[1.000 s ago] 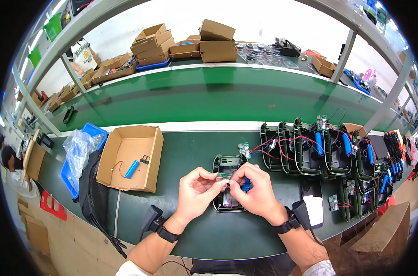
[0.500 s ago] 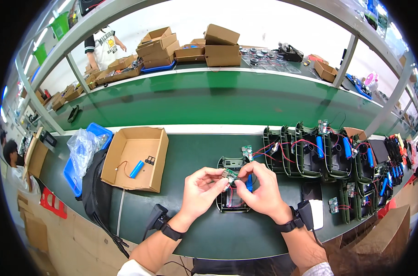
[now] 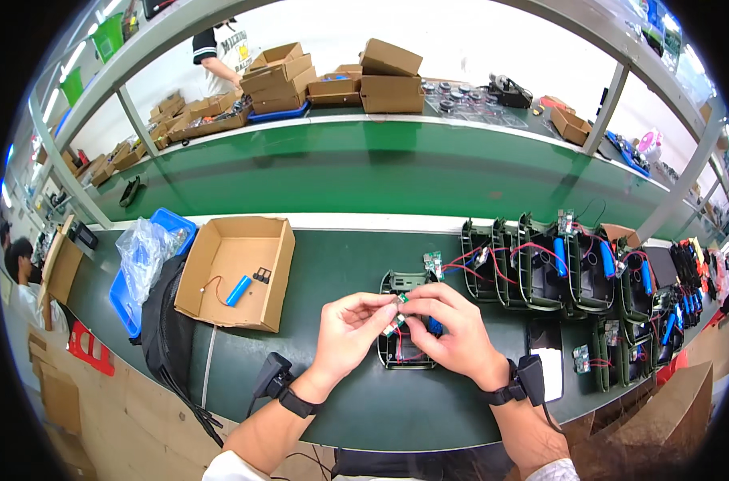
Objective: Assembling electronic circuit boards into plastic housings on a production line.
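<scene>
A small green circuit board (image 3: 394, 325) is pinched between the fingertips of both hands, mostly covered by them. My left hand (image 3: 350, 333) grips its left side with thumb and fingers. From the other side, my right hand (image 3: 454, 330) closes on it with thumb and forefinger. Directly below lies a dark green plastic housing (image 3: 407, 365) on the table, with thin red wires in it. Part of a blue cylindrical battery (image 3: 435, 326) shows beside my right fingers; the rest is hidden.
Several similar housings (image 3: 541, 298) with wires, boards and batteries stand at the right. On the left are an open cardboard box (image 3: 283, 276) holding a blue battery, a black bag (image 3: 166, 341) and a blue tray (image 3: 124, 309). A green conveyor belt (image 3: 340, 172) runs behind.
The circuit board has been tilted between my fingers, and my right fingers now cover more of it. Across the belt, another person has shifted to the right.
</scene>
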Demonstrator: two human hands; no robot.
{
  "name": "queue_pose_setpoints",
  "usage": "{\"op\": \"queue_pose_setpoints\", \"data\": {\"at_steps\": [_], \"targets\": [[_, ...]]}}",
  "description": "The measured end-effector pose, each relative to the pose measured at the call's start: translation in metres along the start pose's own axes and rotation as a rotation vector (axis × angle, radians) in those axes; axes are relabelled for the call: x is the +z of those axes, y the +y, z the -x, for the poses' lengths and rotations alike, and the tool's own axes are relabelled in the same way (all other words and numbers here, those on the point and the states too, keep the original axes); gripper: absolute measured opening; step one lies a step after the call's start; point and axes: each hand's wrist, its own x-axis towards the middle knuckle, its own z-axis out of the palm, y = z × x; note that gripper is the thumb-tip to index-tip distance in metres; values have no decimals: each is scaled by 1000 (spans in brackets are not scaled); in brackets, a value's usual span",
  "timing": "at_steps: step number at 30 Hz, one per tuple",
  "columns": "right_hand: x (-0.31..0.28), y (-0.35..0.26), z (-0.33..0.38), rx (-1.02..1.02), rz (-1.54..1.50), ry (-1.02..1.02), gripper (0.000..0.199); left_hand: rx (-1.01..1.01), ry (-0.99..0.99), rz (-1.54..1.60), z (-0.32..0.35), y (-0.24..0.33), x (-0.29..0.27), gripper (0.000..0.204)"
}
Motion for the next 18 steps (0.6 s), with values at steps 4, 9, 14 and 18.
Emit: {"op": "queue_pose_setpoints", "data": {"at_steps": [4,9,14,18], "targets": [[1,0,2,-14,49,-19,27,5,11,-51,3,3,0,17],[3,2,4,-28,79,-29,27,22,9,-105,1,5,0,22],[3,7,7,-40,113,-52,23,-33,-16,-134,3,8,-2,22],[0,3,3,-35,97,-52,22,17,19,-133,4,3,2,21]]}}
